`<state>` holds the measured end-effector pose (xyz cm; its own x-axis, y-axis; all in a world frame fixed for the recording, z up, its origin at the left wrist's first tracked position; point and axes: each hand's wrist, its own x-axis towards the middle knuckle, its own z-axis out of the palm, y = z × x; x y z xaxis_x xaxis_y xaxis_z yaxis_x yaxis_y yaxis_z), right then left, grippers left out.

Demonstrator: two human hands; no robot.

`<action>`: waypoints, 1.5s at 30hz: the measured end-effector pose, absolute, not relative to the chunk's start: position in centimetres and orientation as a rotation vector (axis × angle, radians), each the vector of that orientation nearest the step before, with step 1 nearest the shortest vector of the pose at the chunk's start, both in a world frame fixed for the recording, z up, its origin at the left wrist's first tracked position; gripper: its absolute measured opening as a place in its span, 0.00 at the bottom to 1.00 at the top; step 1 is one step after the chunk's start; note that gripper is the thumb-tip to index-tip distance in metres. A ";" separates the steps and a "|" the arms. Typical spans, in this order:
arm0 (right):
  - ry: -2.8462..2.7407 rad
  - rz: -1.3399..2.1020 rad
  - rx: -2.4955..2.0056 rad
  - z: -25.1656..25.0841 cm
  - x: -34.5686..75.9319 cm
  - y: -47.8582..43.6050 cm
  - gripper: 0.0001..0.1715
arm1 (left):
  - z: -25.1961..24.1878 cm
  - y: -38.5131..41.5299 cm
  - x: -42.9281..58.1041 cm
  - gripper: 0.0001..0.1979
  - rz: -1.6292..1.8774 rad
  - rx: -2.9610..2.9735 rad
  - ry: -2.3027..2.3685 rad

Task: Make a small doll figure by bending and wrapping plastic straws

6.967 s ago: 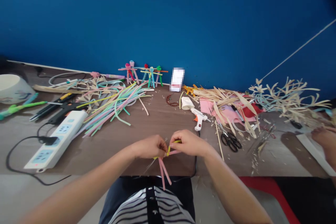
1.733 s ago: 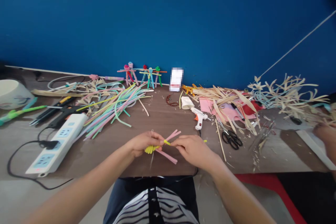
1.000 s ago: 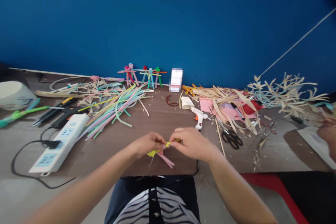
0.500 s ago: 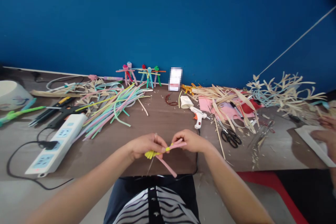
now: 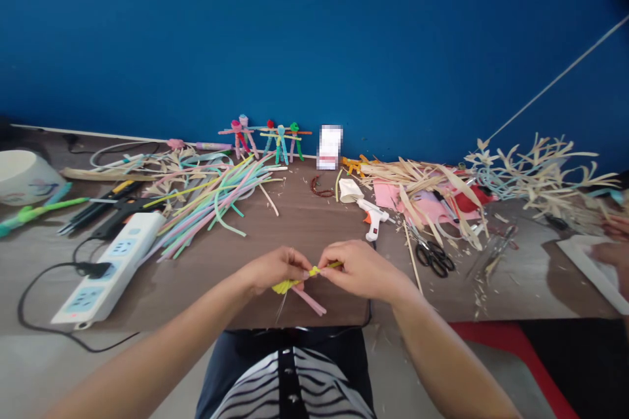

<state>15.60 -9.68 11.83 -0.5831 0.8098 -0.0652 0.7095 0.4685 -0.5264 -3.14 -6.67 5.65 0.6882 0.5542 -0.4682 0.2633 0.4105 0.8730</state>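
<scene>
My left hand (image 5: 282,270) is closed round a small figure of pipe cleaners. A yellow wound part (image 5: 284,287) of it pokes out below the fingers, and pink pipe-cleaner ends (image 5: 311,301) hang down to the right. Between the two hands shows a yellow pipe-cleaner coil (image 5: 314,271). My right hand (image 5: 351,266) pinches the yellow pipe cleaner (image 5: 335,264) just right of that coil, with its tip sticking out past the fingers. Both hands are just above the table's front edge, fingertips nearly touching. The fingers hide much of the work.
Loose pipe cleaners (image 5: 216,203) and a power strip (image 5: 111,268) lie left. Several pipe-cleaner figures (image 5: 281,141) stand by the wall near a phone (image 5: 329,147). A white glue gun (image 5: 374,217), scissors (image 5: 435,258) and dried strips (image 5: 417,177) lie right. Another person's hand (image 5: 609,255) is far right.
The pink ends that pointed right now hang down together below my left hand. My right hand has moved slightly left, onto the yellow pipe cleaner beside the coil.
</scene>
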 end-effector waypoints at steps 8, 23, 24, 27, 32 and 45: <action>-2.515 0.704 -1.397 10.5 16.3 -11.3 0.12 | 6.1 -6.3 -3.1 0.09 0.324 0.911 0.761; -1.594 1.620 -1.110 6.4 15.3 -8.4 0.14 | 6.1 -5.7 -3.1 0.08 0.395 0.929 0.795; -1.521 1.625 -1.127 6.3 15.0 -8.3 0.12 | 6.3 -5.7 -3.1 0.08 0.399 0.943 0.806; -1.396 1.598 -1.146 5.8 14.3 -8.0 0.07 | 6.8 -5.5 -3.0 0.09 0.397 0.972 0.835; -1.249 1.646 -1.067 6.0 13.9 -7.6 0.05 | 7.4 -4.9 -3.2 0.08 0.386 0.920 0.784; -0.916 1.453 -1.149 5.5 13.2 -5.8 0.09 | 6.9 -3.4 -5.1 0.23 0.598 0.976 0.894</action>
<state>13.24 -5.76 5.48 -0.0196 0.9822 -0.1868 -0.2549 -0.1856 -0.9490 -5.08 -3.39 6.93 0.5166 0.7738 -0.3666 -0.0443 0.4518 0.8910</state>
